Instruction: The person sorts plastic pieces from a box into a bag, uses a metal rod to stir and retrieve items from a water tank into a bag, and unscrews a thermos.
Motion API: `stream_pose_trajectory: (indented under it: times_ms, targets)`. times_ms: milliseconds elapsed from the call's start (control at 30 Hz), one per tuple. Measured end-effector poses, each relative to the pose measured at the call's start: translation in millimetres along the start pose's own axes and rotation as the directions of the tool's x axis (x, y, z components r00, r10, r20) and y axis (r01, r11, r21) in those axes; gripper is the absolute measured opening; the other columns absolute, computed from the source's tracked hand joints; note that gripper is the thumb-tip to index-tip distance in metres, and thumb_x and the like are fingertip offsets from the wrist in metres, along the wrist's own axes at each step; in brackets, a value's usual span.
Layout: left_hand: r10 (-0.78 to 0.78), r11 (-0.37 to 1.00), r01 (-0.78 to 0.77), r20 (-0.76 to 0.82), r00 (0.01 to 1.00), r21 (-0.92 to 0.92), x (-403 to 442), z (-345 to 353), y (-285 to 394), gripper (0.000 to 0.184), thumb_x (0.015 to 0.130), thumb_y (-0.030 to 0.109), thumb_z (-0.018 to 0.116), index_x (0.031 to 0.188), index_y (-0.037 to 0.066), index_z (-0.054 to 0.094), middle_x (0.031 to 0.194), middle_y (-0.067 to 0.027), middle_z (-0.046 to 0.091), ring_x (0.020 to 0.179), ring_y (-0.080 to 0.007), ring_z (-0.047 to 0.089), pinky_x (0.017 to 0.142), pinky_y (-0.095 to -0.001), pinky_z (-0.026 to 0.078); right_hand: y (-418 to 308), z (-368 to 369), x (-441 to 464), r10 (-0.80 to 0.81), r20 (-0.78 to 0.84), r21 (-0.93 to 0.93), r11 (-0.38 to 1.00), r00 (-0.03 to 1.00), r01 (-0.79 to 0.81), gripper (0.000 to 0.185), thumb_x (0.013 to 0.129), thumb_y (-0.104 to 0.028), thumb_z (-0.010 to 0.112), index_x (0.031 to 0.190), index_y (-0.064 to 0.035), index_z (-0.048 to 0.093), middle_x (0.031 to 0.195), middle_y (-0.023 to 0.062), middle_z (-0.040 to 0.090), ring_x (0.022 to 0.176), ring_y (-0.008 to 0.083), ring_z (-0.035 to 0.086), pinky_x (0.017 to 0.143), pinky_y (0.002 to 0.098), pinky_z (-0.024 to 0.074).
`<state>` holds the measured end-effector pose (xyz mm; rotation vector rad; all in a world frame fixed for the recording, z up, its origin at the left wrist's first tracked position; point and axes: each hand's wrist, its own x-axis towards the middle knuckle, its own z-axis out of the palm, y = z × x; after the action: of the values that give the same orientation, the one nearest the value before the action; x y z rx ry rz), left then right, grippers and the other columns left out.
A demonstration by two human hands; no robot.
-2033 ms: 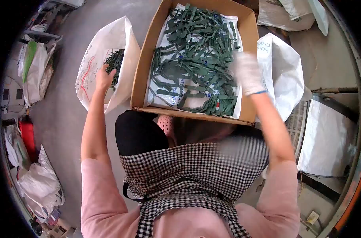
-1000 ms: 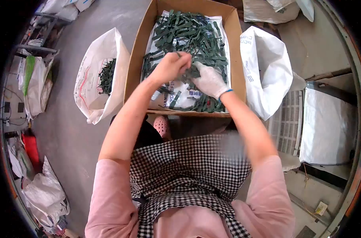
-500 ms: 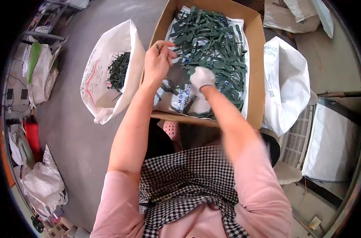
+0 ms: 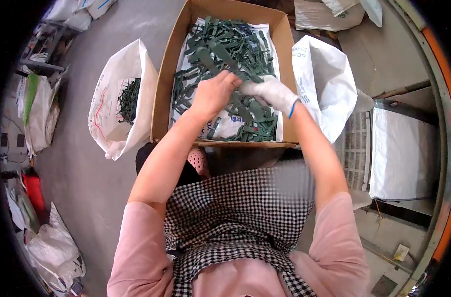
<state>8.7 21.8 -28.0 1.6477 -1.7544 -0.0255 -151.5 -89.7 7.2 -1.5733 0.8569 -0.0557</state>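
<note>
A cardboard box (image 4: 290, 54) in front of me holds a heap of dark green flat plastic pieces (image 4: 225, 32) on a printed white sack (image 4: 225, 129). Above the heap, my bare left hand (image 4: 214, 94) is closed, its fingertips pinching at a blurred green plastic piece (image 4: 220, 52). Close on its right, my right hand (image 4: 271, 93) wears a white glove with a blue cuff edge. Its fingers are curled round green plastic pieces, and some stick out below the hand. Exactly which pieces each hand grips is partly hidden.
Left of the box stands an open white sack (image 4: 100, 106) with thin dark green scraps (image 4: 130, 101) inside. Another open white sack (image 4: 329, 84) is against the box's right side. A slatted grey crate (image 4: 355, 148) is farther right. A pink clog (image 4: 198, 161) shows below the box.
My left hand has moved from the box's left side inward over the heap, and the two hands are now close together. The whole view has shifted slightly.
</note>
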Motion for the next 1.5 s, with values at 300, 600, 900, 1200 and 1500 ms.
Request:
stream_pose_trajectory:
  times_ms: [300,600,900,1200,1500]
  targets:
    - [-0.626,0.402,0.647,0.322,0.711,-0.648,8,9,8,0.040,0.098,0.035,0.042,0.078,0.005,0.059,0.053,0.0022,0.043,0.045,-0.0091,0.034,0.044,-0.0253,0.025,8,36,-11,-0.543,-0.218,-0.651,0.700,0.811,0.294,0.094,0.051,-0.040,0.082,0.130,-0.0051,0.043,0.127,0.0222,0.047,0.117,0.0352,0.047,0.098,0.0403,0.0399]
    - [-0.576,0.090,0.667,0.507,0.641,-0.740,9,6,12,0.035,0.097,0.038,0.042,0.077,0.011,0.053,0.054,0.0045,0.038,0.045,-0.0076,0.029,0.042,-0.0243,0.022,33,20,8,-0.429,0.044,-0.188,0.884,0.902,0.429,0.091,0.051,-0.032,0.085,0.129,-0.0088,0.044,0.124,0.0128,0.047,0.115,0.0229,0.048,0.099,0.0332,0.0382]
    - [-0.597,-0.050,0.588,0.496,0.630,-0.807,16,4,16,0.031,0.097,0.036,0.045,0.082,0.010,0.052,0.055,0.0048,0.039,0.044,-0.0065,0.028,0.042,-0.0221,0.022,48,20,22,-0.417,-0.070,-0.310,0.873,0.906,0.378,0.069,0.067,-0.026,0.075,0.123,0.0020,0.047,0.104,0.0214,0.062,0.100,0.0322,0.060,0.088,0.0352,0.0467]
    - [-0.260,0.932,0.296,-0.184,0.948,0.209,4,22,-15,0.021,0.088,0.021,0.052,0.087,0.005,0.066,0.093,-0.0122,0.054,0.077,-0.0347,0.060,0.066,-0.0434,0.050,48,13,9,-0.156,-0.162,-0.850,0.523,0.974,-0.057,0.033,0.073,-0.018,0.063,0.097,0.0029,0.055,0.097,0.0265,0.063,0.094,0.0374,0.062,0.082,0.0442,0.0493]
    - [-0.526,0.850,0.315,0.637,0.564,0.422,-51,100,-82,0.025,0.086,0.022,0.050,0.101,0.006,0.062,0.100,-0.0165,0.065,0.094,-0.0339,0.063,0.079,-0.0463,0.050,97,2,30,0.190,0.046,-0.901,0.431,0.981,-0.042,0.065,0.063,-0.034,0.070,0.116,-0.0008,0.053,0.108,0.0229,0.061,0.102,0.0344,0.059,0.090,0.0394,0.0477]
